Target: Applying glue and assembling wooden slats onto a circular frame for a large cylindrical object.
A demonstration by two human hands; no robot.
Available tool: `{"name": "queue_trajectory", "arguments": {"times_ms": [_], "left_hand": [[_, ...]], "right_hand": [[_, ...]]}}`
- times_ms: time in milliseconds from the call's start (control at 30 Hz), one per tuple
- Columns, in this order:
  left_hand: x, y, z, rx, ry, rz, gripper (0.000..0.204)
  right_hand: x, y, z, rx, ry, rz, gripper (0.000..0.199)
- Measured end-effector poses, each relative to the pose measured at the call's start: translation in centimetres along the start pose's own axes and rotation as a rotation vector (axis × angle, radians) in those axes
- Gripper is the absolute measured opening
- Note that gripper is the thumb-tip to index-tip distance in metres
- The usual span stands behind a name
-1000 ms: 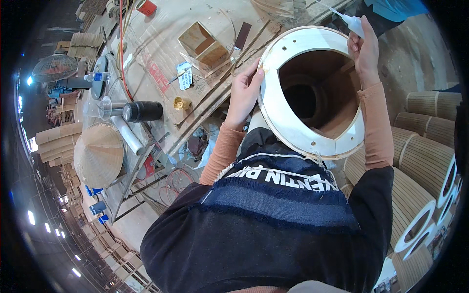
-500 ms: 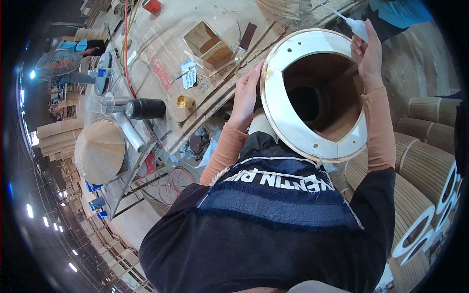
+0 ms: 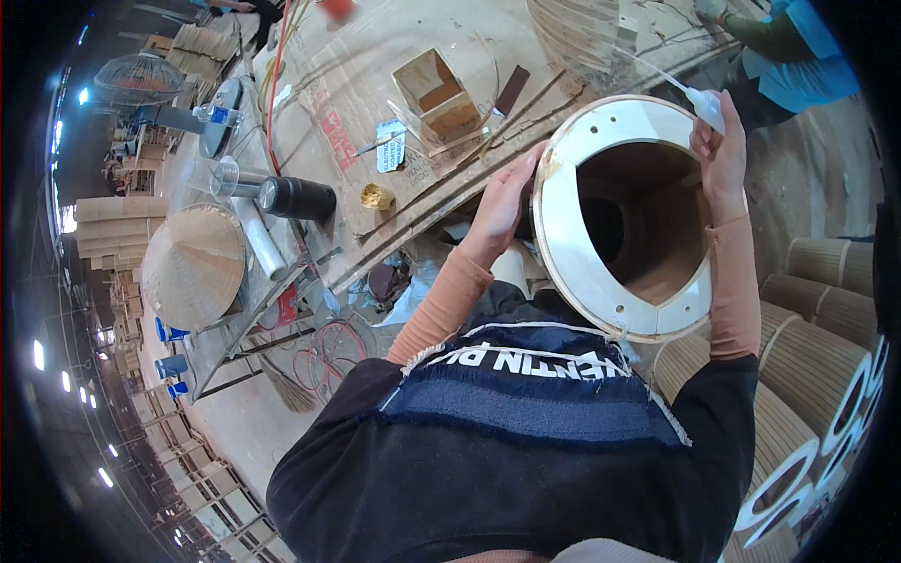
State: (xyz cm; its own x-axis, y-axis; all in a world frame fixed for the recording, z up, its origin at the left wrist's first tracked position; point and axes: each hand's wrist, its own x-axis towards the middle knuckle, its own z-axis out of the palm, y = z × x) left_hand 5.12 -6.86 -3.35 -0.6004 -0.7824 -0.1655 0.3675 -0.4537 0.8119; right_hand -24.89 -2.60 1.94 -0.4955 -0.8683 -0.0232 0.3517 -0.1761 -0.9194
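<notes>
A hollow wooden cylinder (image 3: 648, 263) stands in front of me, its open end ringed by a white rim (image 3: 574, 239) with small holes. My left hand (image 3: 502, 206) lies against the outer left side of the rim, fingers stretched out. Over the far right of the rim, my right hand (image 3: 721, 169) is closed round a small white squeeze bottle (image 3: 706, 111). The bottle's long thin nozzle points up and left, away from the cylinder. Inside the cylinder it is dark, and its bottom is hard to make out.
The cardboard-covered workbench (image 3: 319, 103) holds an open wooden box (image 3: 434, 89), a small tub of yellowish paste (image 3: 375, 197) and a black tumbler (image 3: 298, 198). Ribbed cylinders (image 3: 798, 347) stand at right. Another person's blue sleeve (image 3: 798, 61) shows at far right. A conical hat (image 3: 194, 267) lies left.
The whole view has shifted, so bench, cylinder and hands sit lower and further right. More of the other person shows. Both hands keep nearly the same places on and over the cylinder.
</notes>
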Motion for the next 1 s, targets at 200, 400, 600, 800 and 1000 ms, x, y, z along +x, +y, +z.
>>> {"name": "queue_trajectory", "arguments": {"times_ms": [200,400,600,800,1000], "left_hand": [[1.2,-0.3,0.2,0.252,0.039,0.037,0.044],[-1.3,0.1,0.4,0.237,-0.069,0.12,0.055],[0.3,0.1,1.2,0.225,0.079,0.024,0.056],[1.1,-0.6,0.8,0.797,0.098,0.218,0.052],[-2.4,-1.4,0.7,0.625,0.084,0.221,0.051]], "right_hand": [[-0.1,0.0,0.3,0.026,0.0,0.032,0.034],[-0.4,-0.1,0.8,0.028,-0.001,-0.001,0.033],[-0.6,-0.1,1.1,0.021,0.015,-0.003,0.035],[-1.0,-0.2,0.9,0.014,-0.004,-0.008,0.035],[-1.2,-0.1,1.1,0.027,-0.047,0.002,0.036]]}}
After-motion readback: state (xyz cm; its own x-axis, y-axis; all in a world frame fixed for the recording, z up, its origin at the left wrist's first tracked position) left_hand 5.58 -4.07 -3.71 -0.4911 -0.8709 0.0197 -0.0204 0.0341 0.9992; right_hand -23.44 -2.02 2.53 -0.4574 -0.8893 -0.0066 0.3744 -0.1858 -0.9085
